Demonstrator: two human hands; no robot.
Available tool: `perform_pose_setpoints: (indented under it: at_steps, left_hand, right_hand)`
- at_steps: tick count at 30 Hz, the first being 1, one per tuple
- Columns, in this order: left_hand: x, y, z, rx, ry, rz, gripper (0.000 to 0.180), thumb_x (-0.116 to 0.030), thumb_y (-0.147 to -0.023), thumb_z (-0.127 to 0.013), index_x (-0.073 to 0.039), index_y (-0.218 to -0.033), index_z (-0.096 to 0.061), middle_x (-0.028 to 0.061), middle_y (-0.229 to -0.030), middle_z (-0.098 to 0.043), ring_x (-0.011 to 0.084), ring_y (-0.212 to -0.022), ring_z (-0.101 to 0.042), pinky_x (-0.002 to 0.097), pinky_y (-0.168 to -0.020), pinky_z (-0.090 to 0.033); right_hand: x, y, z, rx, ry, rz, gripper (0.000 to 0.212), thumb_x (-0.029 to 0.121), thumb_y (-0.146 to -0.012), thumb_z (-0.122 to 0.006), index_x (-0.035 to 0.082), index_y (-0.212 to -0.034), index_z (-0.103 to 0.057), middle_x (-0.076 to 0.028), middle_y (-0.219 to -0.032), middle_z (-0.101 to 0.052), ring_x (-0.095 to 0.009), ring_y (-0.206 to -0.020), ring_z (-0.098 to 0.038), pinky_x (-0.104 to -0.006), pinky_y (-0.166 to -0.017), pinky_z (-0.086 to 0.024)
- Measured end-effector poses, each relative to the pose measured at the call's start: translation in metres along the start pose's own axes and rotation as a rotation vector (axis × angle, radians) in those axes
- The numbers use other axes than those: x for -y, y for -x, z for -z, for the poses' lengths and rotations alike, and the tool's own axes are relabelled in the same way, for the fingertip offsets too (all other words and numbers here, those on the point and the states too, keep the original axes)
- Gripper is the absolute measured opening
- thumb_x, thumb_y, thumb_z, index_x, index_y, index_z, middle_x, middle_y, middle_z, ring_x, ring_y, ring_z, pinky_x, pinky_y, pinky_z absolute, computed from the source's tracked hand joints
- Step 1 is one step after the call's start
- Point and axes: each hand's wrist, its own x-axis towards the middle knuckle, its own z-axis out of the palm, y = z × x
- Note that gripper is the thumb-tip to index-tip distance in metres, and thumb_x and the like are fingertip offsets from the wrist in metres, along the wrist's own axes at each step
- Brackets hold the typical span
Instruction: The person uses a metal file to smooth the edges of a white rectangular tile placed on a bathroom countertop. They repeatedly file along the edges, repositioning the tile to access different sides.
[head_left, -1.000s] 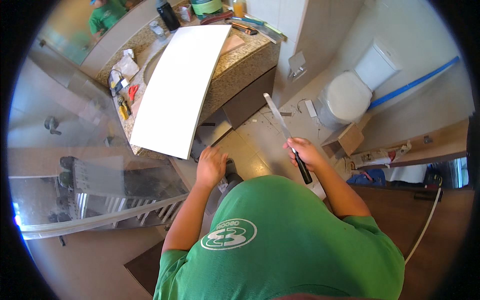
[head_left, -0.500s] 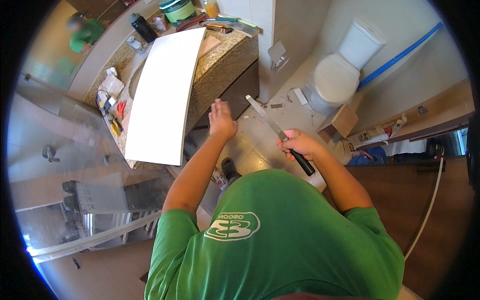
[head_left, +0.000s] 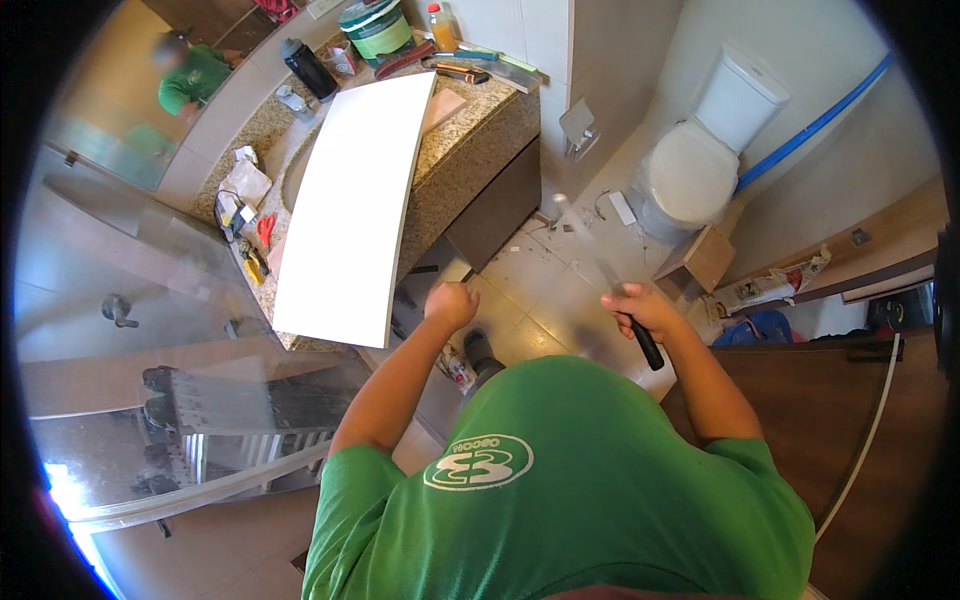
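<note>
A file with a black handle is gripped in my right hand; its grey metal blade points up and away, smeared by motion. My left hand is closed with fingers curled in and nothing visible in it, beside the vanity front and apart from the board. A long white board lies on the speckled granite counter, covering part of the basin, its near end reaching past the counter edge. Under it, a pinkish wood offcut partly shows.
On the counter stand a dark bottle, a green tub and an orange drink bottle. Red-handled pliers lie at the left. Beyond my right hand are a toilet, a cardboard box and floor debris. A glass panel is at left.
My left hand has gone from open fingers to curled ones and drawn back slightly. The file has moved a little right and nearer with my right hand. The whole view has shifted slightly.
</note>
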Motion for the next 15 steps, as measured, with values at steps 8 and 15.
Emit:
perform_pose_setpoints:
  at_steps: [8, 15]
  left_hand:
    - [0.004, -0.013, 0.09, -0.486, -0.209, -0.044, 0.091, -0.022, -0.091, -0.07, -0.013, -0.166, -0.02, 0.0134, -0.172, -0.018, 0.0323, -0.159, -0.018, 0.0498, -0.13, -0.014]
    - [0.051, -0.02, 0.12, -0.247, -0.161, 0.382, 0.099, -0.015, -0.089, -0.067, -0.019, -0.168, -0.008, 0.0103, -0.175, -0.007, 0.0385, -0.161, -0.007, 0.0602, -0.128, -0.01]
  right_hand:
    - [-0.143, -0.026, 0.059, -0.3, 0.307, -0.278, 0.012, 0.007, -0.087, -0.074, -0.001, -0.086, -0.065, -0.011, -0.057, -0.06, -0.02, -0.042, -0.056, -0.0357, -0.04, -0.043]
    - [-0.239, -0.001, 0.075, -0.375, 0.58, -0.347, 0.019, 0.014, -0.083, -0.08, -0.002, -0.084, -0.071, -0.012, -0.062, -0.064, -0.024, -0.051, -0.062, -0.0402, -0.05, -0.049]
